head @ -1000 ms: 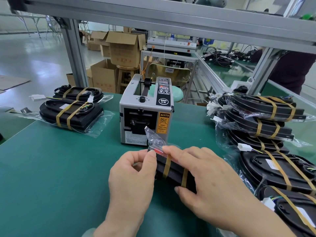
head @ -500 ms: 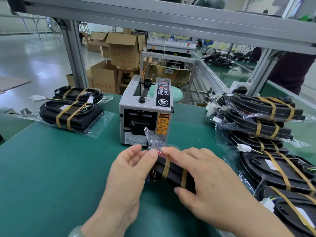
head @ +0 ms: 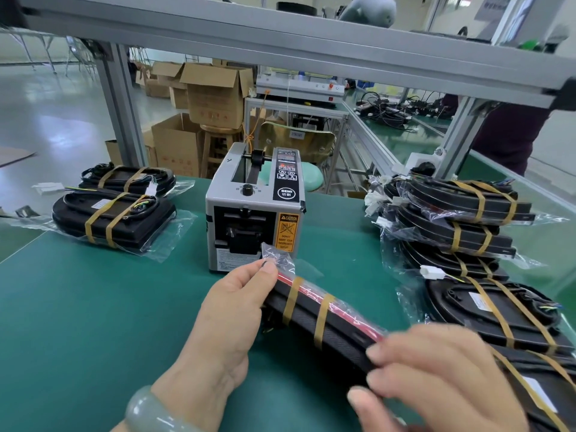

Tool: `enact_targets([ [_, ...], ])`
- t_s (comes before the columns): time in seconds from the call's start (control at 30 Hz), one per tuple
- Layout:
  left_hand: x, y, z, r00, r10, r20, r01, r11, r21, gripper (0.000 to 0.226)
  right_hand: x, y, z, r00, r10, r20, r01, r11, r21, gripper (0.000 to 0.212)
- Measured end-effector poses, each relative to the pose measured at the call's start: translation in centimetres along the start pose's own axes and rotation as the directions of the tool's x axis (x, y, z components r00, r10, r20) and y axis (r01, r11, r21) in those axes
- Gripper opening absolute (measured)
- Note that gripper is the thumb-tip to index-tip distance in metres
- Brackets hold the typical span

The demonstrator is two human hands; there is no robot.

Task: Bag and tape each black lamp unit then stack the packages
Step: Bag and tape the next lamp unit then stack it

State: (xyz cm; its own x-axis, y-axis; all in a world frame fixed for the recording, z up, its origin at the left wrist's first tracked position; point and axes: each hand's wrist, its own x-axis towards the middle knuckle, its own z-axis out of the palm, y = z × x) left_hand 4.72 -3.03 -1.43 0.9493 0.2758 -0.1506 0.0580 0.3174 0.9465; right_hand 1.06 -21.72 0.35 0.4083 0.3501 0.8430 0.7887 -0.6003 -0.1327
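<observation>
On the green table [head: 93, 307] the grey tape dispenser [head: 249, 219] reads "SEMI" and, on orange, "CAUTION, DO NOT INSERT YOUR FINGERS INTO OUTLET". Just in front of it is the lamp unit [head: 336, 316]: black, red-striped, clear-bagged, with two tan tape bands. The left hand [head: 230, 307] pinches its far end. The blurred right hand [head: 436, 375] is at its near end, and I cannot tell its grip.

matt black plastic lamp unit [head: 339, 325] in glossy clear bag [head: 280, 258].

cardboard boxes [head: 218, 98], wooden stool [head: 219, 130], aluminium frame post [head: 122, 113]
</observation>
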Motion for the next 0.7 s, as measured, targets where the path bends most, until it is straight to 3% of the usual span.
enact_targets([
  [0.03, 0.1, 0.0, -0.1, 1.000, -0.001, -0.002, 0.001, 1.000, 0.005, 0.019, -0.8, 0.3, 0.1, 1.000, -0.002, 0.023, 0.003, 0.998, -0.055, 0.005],
  [0.1, 0.2, 0.1, -0.2, 1.000, -0.008, 0.010, 0.007, 1.000, 0.023, 0.021, -2.1, 1.4, 0.6, 0.991, 0.097, 0.088, -0.086, 0.988, -0.125, 0.031],
  [0.23, 0.5, 0.0, -0.8, 0.999, -0.009, 0.047, 0.006, 0.997, 0.072, 0.019, -2.5, 2.4, 0.9, 0.885, 0.349, 0.309, -0.358, 0.933, -0.029, 0.075],
  [0.37, 0.8, -0.2, -1.8, 0.997, -0.004, 0.079, -0.004, 0.994, 0.109, 0.022, -2.6, 3.6, 1.4, 0.787, 0.385, 0.482, -0.466, 0.883, 0.055, 0.095],
  [0.47, 0.8, -0.2, -2.6, 0.991, -0.015, 0.136, -0.001, 0.993, 0.115, 0.026, -2.0, 3.7, 1.7, 0.734, 0.388, 0.557, -0.566, 0.803, 0.186, 0.095],
  [0.53, 1.1, -0.2, -3.1, 0.988, -0.048, 0.147, 0.032, 0.994, 0.107, 0.031, -1.6, 3.6, 1.4, 0.762, 0.357, 0.540, -0.542, 0.809, 0.228, 0.089],
  [0.6, 1.5, -0.3, -3.8, 0.990, -0.119, 0.077, 0.113, 0.991, 0.078, 0.044, -1.0, 3.5, 0.7, 0.796, 0.335, 0.504, -0.492, 0.843, 0.216, 0.085],
  [0.7, 2.2, 0.2, -4.5, 0.995, -0.049, -0.086, 0.062, 0.985, 0.163, 0.029, 0.4, 3.3, -0.9, 0.790, 0.383, 0.480, -0.509, 0.845, 0.164, 0.081],
])
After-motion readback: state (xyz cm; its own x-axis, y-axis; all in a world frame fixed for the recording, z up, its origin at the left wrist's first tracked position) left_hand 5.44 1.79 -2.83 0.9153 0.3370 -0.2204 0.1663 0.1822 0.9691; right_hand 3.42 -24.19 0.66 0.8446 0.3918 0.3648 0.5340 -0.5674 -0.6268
